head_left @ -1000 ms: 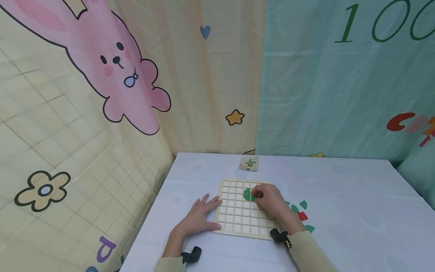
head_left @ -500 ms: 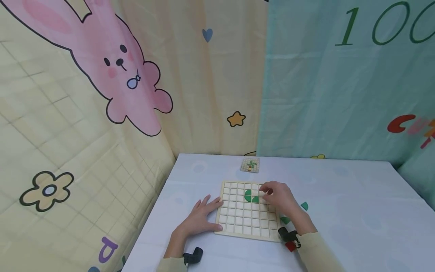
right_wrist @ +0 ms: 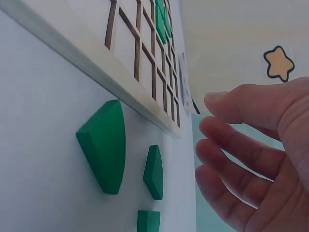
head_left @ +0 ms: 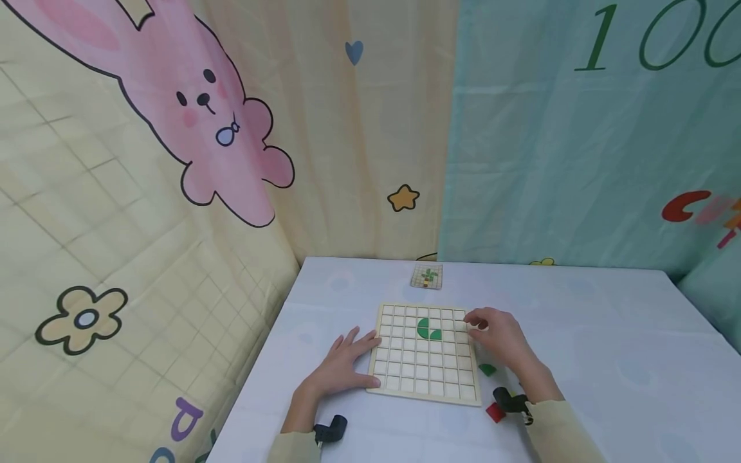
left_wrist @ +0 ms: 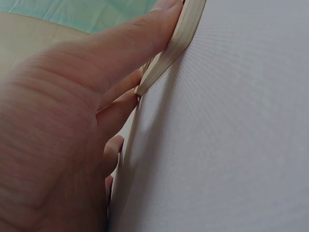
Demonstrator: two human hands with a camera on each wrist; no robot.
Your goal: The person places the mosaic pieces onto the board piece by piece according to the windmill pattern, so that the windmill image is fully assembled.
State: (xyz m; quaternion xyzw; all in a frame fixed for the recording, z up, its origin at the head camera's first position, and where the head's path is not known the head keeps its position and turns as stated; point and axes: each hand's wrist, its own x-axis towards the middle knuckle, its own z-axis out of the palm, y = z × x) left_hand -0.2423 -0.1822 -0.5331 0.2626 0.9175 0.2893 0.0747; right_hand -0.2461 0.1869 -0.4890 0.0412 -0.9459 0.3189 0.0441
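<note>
A square wooden grid board (head_left: 405, 374) with white cells lies on the table. In its upper middle sit green curved pieces (head_left: 424, 328), with a green quarter-round piece (head_left: 436, 335) at their lower right. My left hand (head_left: 340, 370) rests against the board's left edge, fingers spread and thumb at the lower corner; the left wrist view shows the thumb (left_wrist: 140, 41) along the wooden rim. My right hand (head_left: 505, 339) hovers by the board's right edge, fingers loosely bent. In the right wrist view nothing is between its thumb and fingers (right_wrist: 227, 145).
Loose green pieces (right_wrist: 104, 150) lie along the board's right side, partly hidden by my right arm in the head view. A red square (head_left: 495, 412) lies near the board's lower right corner. Behind the board is a small pattern card (head_left: 426, 276). Printed curtains (head_left: 359, 161) hang behind the table.
My right hand has let go of the green quarter-round piece on the board and moved right, to the board's right edge. The left hand stays at the left edge.
</note>
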